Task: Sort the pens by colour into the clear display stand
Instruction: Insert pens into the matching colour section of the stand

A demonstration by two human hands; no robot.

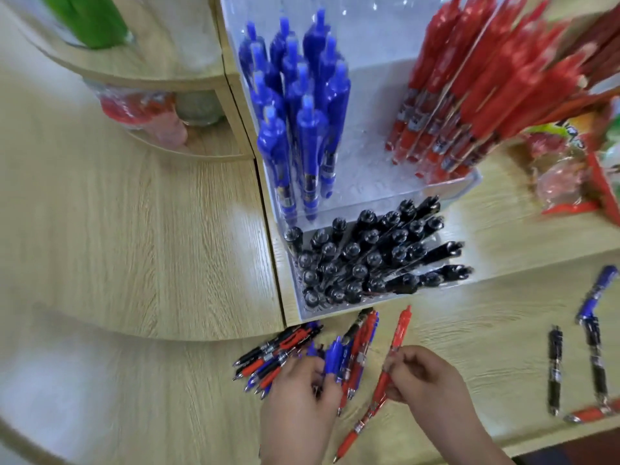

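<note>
The clear display stand (369,102) stands on the wooden counter, with blue pens (298,115) upright at its left, red pens (469,88) at its right and black pens (365,260) in its front compartment. A mixed pile of loose pens (278,354) lies in front of it. My left hand (302,404) rests on that pile and its fingers grip a blue pen (333,355). My right hand (426,380) pinches a red pen (385,374) that points up toward the stand.
More loose pens lie to the right: two black pens (555,367), a blue pen (600,293) and a red pen (590,414). Snack packets (570,162) sit at the far right. A curved wooden shelf (161,75) with bottles is at the upper left. The counter's front edge runs below my hands.
</note>
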